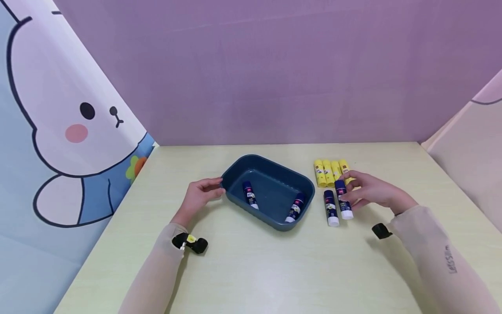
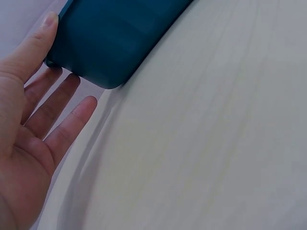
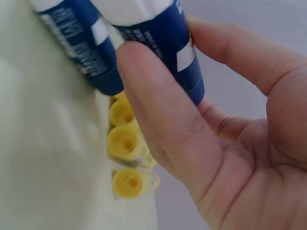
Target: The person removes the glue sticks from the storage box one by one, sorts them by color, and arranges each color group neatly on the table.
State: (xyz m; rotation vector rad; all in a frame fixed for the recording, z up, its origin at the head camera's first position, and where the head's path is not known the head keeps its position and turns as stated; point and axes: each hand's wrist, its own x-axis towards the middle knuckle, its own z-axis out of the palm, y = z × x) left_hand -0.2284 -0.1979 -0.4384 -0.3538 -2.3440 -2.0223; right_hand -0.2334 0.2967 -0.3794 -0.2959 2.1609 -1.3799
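Pinching a blue stick with the right hand, right of centre, long axis nearly top-to-bottom in frame, off to the bin's right; touching its left corner with the left hand, fingers loosely extended!

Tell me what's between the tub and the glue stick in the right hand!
Another blue glue stick lies there on the table, in the head view.

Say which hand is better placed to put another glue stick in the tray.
Likely the right hand: it grips a blue glue stick right of the tray, while the left hand holds no stick and touches the tray's left end.
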